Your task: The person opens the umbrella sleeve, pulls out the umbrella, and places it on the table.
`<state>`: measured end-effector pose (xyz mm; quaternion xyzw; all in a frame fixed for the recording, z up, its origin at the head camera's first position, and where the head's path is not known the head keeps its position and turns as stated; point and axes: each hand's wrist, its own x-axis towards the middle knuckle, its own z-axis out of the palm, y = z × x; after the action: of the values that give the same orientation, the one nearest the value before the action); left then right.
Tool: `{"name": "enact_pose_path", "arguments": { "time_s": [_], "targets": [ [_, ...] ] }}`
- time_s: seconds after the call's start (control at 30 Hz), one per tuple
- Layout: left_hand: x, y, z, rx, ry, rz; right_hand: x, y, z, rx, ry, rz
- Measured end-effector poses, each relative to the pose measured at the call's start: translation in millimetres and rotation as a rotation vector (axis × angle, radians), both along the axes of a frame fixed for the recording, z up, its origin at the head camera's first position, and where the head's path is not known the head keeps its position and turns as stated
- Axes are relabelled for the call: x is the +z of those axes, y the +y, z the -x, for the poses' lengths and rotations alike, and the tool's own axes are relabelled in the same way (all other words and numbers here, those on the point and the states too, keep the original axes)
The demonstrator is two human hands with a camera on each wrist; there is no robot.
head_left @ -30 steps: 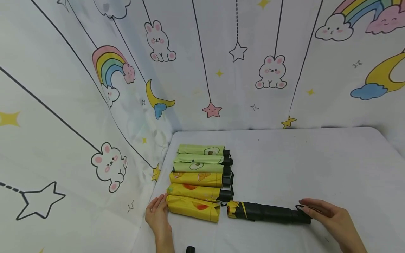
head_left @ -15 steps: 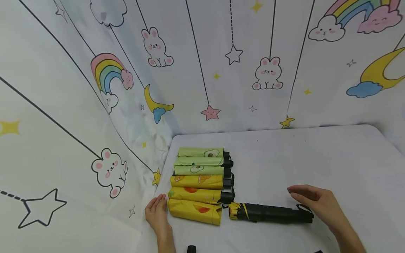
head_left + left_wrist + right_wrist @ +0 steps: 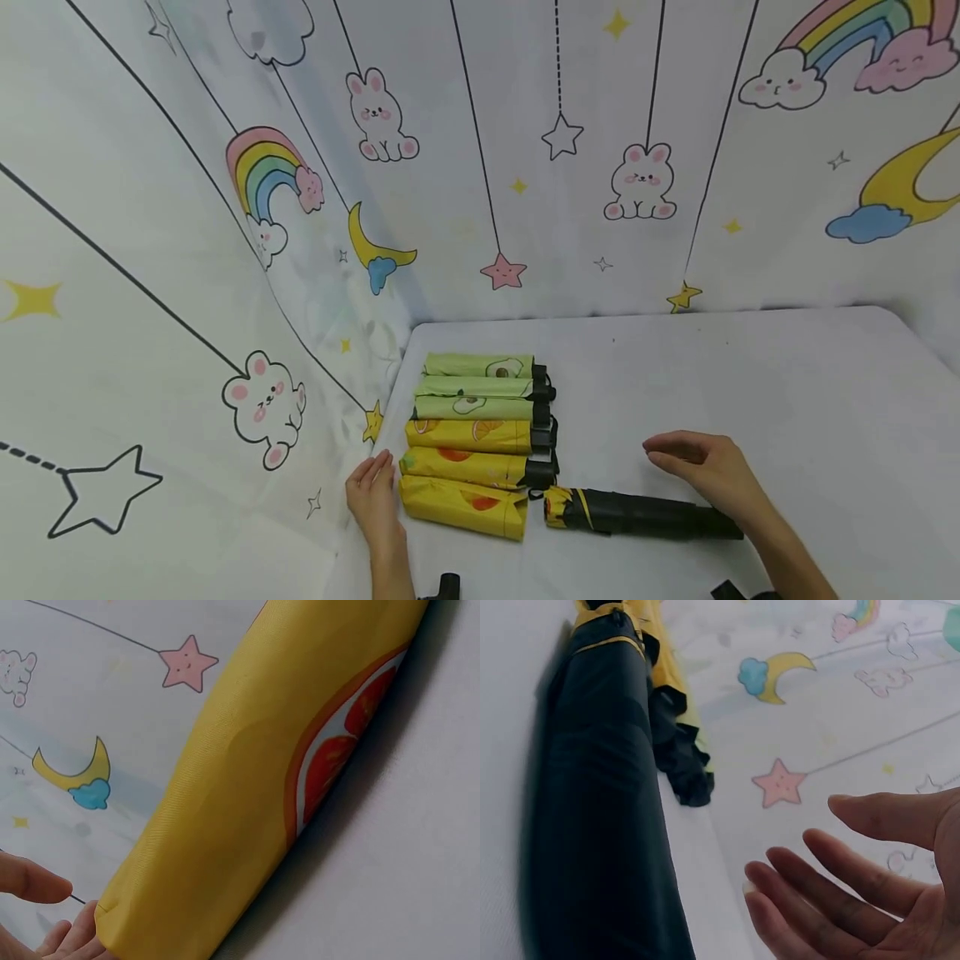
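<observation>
A black folded umbrella (image 3: pixel 637 514) with a yellow-edged left end lies on the front part of the table. To its left is a yellow umbrella sleeve (image 3: pixel 442 502) with an orange-slice print; no handle shows at its right end. My left hand (image 3: pixel 373 504) rests at the sleeve's left end, its fingertips (image 3: pixel 86 930) beside or touching the fabric in the left wrist view. Over the umbrella's right part, my right hand (image 3: pixel 708 468) is raised with relaxed fingers and holds nothing. In the right wrist view, the fingers (image 3: pixel 840 889) are apart from the umbrella (image 3: pixel 607 802).
Behind the sleeve, several sleeved umbrellas lie in a row, yellow ones (image 3: pixel 465 468) nearer and green ones (image 3: pixel 472 408) farther, black handles rightward. The white table (image 3: pixel 750 383) extends right and meets a printed curtain (image 3: pixel 570 208) at the back and left.
My right hand has left the umbrella's right end, rising and moving left over it. My left hand stays at the sleeve. The head view has shifted slightly.
</observation>
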<state>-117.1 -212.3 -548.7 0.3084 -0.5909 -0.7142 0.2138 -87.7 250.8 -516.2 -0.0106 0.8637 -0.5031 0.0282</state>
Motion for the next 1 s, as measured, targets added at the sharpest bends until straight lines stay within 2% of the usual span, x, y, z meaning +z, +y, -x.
{"name": "enact_pose_path", "arguments": {
  "time_s": [0.23, 0.5, 0.73, 1.0],
  "targets": [
    [-3.0, -0.4, 4.2, -0.025, -0.001, 0.047, 0.9, -23.7, 14.2, 0.049, 0.003, -0.019],
    [-4.5, 1.7, 10.1, -0.061, 0.028, 0.030, 0.6, -44.3, 28.5, 0.060, 0.008, -0.030],
    [-5.3, 2.7, 15.2, -0.070, 0.014, 0.032, -4.9, -58.7, 36.2, 0.079, 0.037, -0.019],
    [-7.5, 5.3, 17.4, -0.064, 0.030, 0.026, -8.9, -70.1, 41.5, 0.105, 0.016, -0.013]
  ]
}}
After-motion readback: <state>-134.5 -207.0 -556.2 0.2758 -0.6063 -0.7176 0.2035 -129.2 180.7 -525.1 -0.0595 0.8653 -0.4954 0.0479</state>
